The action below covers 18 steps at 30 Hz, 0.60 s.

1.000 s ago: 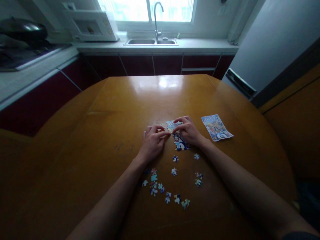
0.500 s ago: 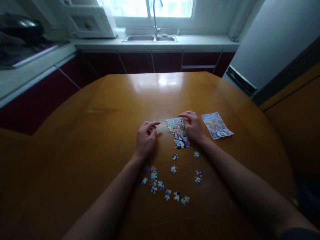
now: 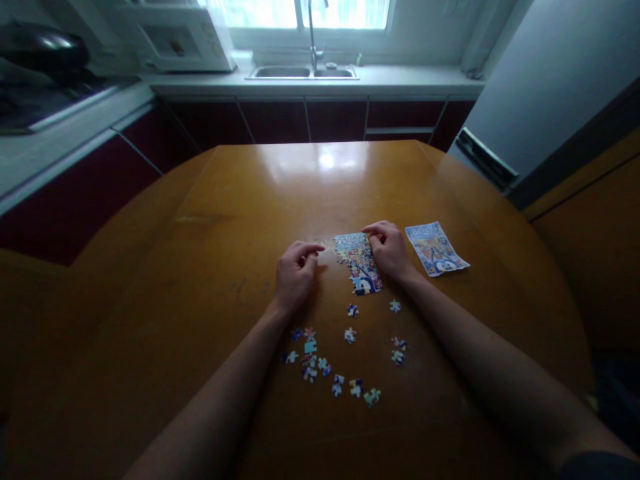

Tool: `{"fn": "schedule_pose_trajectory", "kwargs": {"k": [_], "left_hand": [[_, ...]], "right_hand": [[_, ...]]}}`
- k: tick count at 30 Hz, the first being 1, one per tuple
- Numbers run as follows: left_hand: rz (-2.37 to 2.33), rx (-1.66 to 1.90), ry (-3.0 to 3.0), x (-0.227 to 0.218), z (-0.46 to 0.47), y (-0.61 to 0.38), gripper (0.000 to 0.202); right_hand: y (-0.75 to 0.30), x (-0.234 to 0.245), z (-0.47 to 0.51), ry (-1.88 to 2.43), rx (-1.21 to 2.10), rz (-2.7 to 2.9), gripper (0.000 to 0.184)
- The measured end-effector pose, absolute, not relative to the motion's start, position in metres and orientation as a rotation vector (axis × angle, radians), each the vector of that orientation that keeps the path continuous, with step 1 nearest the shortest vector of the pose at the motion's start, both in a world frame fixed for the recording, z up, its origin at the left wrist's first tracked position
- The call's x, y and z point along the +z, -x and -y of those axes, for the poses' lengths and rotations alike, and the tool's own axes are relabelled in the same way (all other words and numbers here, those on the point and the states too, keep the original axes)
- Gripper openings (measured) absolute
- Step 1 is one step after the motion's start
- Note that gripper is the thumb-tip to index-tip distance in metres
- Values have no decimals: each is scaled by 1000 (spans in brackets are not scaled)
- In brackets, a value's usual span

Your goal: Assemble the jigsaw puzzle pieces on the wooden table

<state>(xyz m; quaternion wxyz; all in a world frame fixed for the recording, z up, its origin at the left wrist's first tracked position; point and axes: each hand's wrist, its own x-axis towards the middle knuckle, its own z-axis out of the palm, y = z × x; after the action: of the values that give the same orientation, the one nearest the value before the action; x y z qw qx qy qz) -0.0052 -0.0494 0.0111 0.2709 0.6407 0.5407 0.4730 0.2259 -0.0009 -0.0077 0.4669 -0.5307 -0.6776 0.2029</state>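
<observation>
A partly assembled jigsaw puzzle (image 3: 358, 257) lies on the wooden table, its left edge stepped and uneven. My left hand (image 3: 296, 270) rests just left of it, index finger stretched toward the puzzle, with nothing visible between finger and thumb. At the puzzle's right edge is my right hand (image 3: 389, 250), fingers loosely bent and the index reaching over the top right corner; it covers part of that edge. Loose puzzle pieces lie nearer to me: one (image 3: 353, 311) just below the puzzle, another (image 3: 395, 305) to its right, and several in a cluster (image 3: 310, 360) beside my left forearm.
A creased picture sheet (image 3: 436, 250) lies right of my right hand. The table (image 3: 200, 200) has rounded sides. Beyond it are a counter with a sink (image 3: 283, 72), a microwave (image 3: 175, 41), a stove at left and a fridge (image 3: 545, 87) at right.
The view has shifted slightly. My left index finger and thumb look a little closer together; my right hand stays at the puzzle's right edge. The pieces lie as before.
</observation>
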Motion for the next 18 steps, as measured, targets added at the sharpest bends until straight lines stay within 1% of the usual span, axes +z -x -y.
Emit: {"fn": "schedule_pose_trajectory", "kwargs": {"k": [18], "left_hand": [[-1437, 1261, -1746, 10, 48, 6, 20]], "right_hand": [[-226, -8, 0, 1307, 495, 1685, 23]]}}
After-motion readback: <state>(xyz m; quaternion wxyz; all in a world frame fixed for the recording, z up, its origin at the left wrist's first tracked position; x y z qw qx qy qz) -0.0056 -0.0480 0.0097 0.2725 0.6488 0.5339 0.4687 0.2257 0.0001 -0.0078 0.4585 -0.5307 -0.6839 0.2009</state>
